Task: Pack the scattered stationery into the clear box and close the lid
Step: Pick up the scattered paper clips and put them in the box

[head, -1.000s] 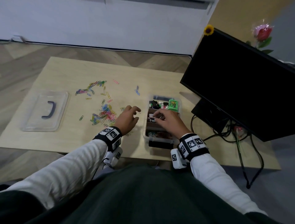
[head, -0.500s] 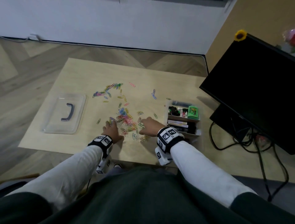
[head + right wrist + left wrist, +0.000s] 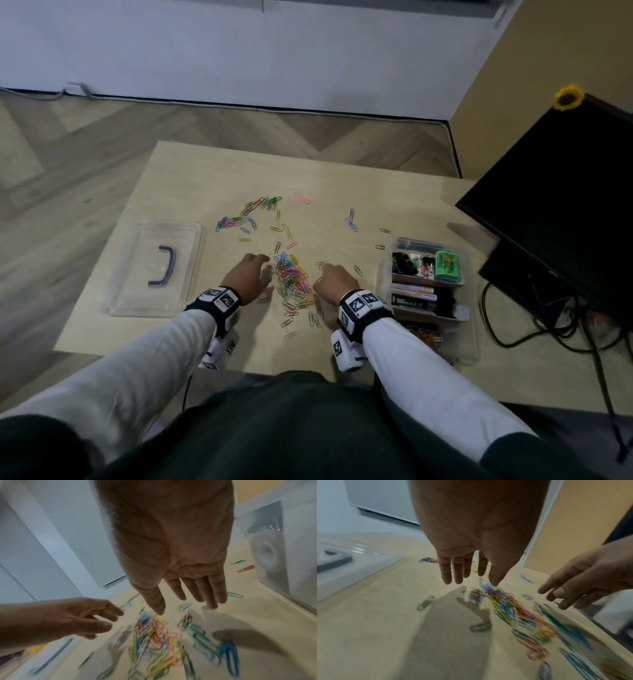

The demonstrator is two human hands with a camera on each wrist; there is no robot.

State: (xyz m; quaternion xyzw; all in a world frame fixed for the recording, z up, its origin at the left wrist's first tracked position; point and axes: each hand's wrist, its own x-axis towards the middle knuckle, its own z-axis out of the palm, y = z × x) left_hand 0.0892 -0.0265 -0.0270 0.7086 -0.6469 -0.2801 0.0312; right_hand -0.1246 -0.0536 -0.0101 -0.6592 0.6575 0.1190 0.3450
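Neither hand is holding anything. The left hand [image 3: 249, 278] and the right hand [image 3: 334, 281] both have their fingers spread and loose, one on each side of the heap of bright colored wire paper clips [image 3: 290, 278] on the light wooden table [image 3: 205, 178]. In the wrist views the fingertips point down at the clips and sit just above the table or barely touch it; I cannot tell which.

The clear plastic box with little compartments [image 3: 428, 294] stands on the table just to the right of the right hand. It already holds pens, black binder clips and a green thing. Its clear flat lid with the dark handle [image 3: 156, 269] lies well apart, at the left side of the table. More clips are scattered farther back, in a long bunch [image 3: 250, 214], and a few lie alone near the box.

The job looks like scooping the heap together. To do it well, both hands should slide in low and flat, so the thin clips cannot slip under the fingers. Push them into one tight pile, then cup them from both sides. Lift slowly and carry them low to the box, because loose clips fall out of gaps between fingers. The far clips need another trip, and the lid goes on last.
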